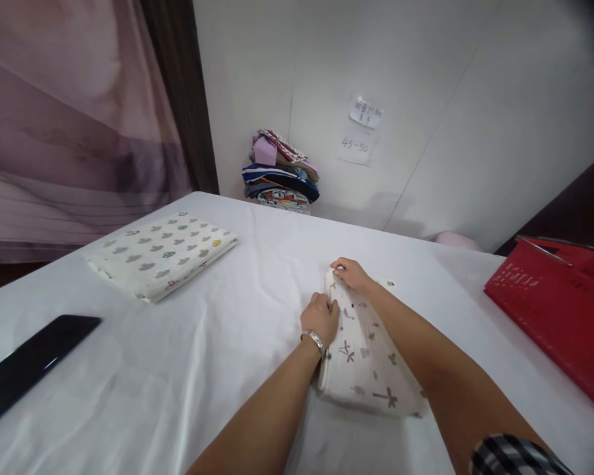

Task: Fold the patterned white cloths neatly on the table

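A white cloth (361, 369) printed with small palm trees and other motifs lies folded on the white-covered table, right of the middle. My left hand (321, 320), with a silver bracelet at the wrist, grips the cloth's left edge between thumb and fingers. Farther up that edge, my right hand (350, 273) pinches the far left corner. My right forearm crosses over the cloth and hides part of its right side. Another folded white cloth (165, 254), with grey cloud-like shapes and a few coloured marks, rests at the left, apart from both hands.
A black flat device (34, 363) lies at the left front. On the right stands a red plastic basket (549, 310) with a metal handle. Stacked folded fabrics (282, 175) are beyond the table's far edge. Paper notes (359, 145) hang on the wall; a pink curtain (74, 125) hangs left.
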### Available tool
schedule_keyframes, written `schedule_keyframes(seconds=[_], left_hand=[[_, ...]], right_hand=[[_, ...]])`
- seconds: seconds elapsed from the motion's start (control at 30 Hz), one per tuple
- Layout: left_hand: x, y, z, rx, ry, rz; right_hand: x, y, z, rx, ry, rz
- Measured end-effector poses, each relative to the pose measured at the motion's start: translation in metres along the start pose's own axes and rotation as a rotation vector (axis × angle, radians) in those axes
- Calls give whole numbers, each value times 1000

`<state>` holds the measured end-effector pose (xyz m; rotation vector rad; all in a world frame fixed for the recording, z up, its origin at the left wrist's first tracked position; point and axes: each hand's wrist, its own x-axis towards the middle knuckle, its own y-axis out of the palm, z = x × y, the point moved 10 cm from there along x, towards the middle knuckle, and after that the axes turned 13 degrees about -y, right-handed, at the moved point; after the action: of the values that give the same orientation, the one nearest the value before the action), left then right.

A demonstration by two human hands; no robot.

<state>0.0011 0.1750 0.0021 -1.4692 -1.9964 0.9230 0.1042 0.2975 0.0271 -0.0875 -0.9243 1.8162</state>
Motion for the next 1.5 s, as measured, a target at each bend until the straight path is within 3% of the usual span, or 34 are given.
schedule_keyframes(seconds=[0.43,0.6,0.73,0.87,1.03,1.5], left_hand=[[0,3,0,8,9,-3],[0,2,0,2,8,-4],[-1,1,-1,-2,18,-9],[-1,2,0,0,5,1],[0,3,0,-10,-3,21],[1,4,1,-12,-11,19]], right_hand=[[3,11,-6,-145,66,178],[-4,0,-2,-180,-4,23],[-9,-10,-10,-52,-1,-115],[2,-2,-22,37,66,29],[19,12,-30,-19,152,216],[19,23,-25,-21,119,310]])
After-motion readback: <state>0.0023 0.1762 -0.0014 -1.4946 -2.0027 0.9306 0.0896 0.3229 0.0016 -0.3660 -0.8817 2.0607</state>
